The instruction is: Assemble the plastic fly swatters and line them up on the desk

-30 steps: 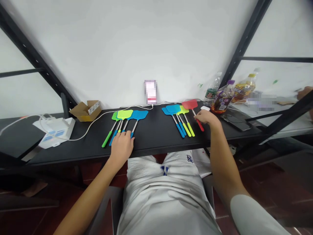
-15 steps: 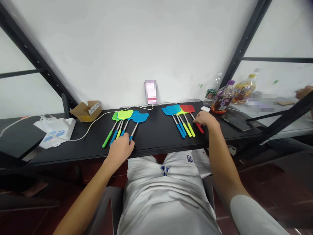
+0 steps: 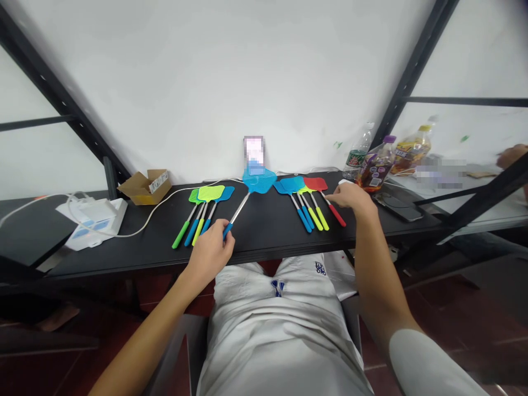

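Head view: on the black desk (image 3: 268,231), three swatters (image 3: 204,206) lie left of centre and four swatters (image 3: 303,198) toward the right edge. The left hand (image 3: 210,250) has its fingers clamped on a blue swatter (image 3: 251,187) raised mid-desk. The right hand (image 3: 350,197) rests with fingers spread on the red swatter (image 3: 325,195).

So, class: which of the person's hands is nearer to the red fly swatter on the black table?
Right. The right hand rests just beside the red fly swatter, at its shaft. The left hand is far across the table, gripping a blue fly swatter.
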Demonstrator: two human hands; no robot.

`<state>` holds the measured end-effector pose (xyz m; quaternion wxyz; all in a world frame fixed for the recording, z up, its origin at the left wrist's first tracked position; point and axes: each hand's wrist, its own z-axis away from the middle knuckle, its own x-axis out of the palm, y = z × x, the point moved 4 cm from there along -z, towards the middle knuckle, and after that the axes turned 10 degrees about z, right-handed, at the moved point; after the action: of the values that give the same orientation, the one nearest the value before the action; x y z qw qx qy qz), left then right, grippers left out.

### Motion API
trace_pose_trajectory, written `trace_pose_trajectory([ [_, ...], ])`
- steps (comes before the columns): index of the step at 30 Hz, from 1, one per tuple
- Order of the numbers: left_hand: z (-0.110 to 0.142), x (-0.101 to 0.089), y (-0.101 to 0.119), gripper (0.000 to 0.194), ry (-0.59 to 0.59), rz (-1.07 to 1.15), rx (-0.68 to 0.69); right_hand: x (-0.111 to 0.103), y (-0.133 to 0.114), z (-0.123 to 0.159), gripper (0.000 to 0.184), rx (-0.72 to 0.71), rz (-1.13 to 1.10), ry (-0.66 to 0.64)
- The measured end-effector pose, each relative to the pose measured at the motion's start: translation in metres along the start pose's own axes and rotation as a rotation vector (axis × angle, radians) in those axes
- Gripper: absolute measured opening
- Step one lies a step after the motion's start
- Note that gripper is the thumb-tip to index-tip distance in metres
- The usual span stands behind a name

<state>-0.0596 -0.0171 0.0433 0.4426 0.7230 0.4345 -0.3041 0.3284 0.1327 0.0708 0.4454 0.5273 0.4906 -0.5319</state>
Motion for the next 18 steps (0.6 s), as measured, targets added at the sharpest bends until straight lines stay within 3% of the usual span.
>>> trace_pose_trajectory([
  [4, 0.005, 0.002, 0.009, 0.025, -0.034, 0.128, 0.090, -0.024, -0.018, 0.023, 0.036, -0.173, -0.230, 0.212],
  [6, 0.007, 0.002, 0.013, 0.024, -0.042, 0.212, 0.130, -0.032, -0.031, 0.036, 0.038, -0.299, -0.403, 0.248],
  [12, 0.013, -0.002, 0.025, 0.015, -0.142, 0.414, 0.193, -0.041, -0.059, 0.056, 0.038, -0.618, -0.808, 0.220],
  [18, 0.021, 0.001, 0.035, 0.019, -0.461, 0.796, 0.036, -0.044, -0.074, 0.074, 0.028, -0.710, -1.017, 0.048],
])
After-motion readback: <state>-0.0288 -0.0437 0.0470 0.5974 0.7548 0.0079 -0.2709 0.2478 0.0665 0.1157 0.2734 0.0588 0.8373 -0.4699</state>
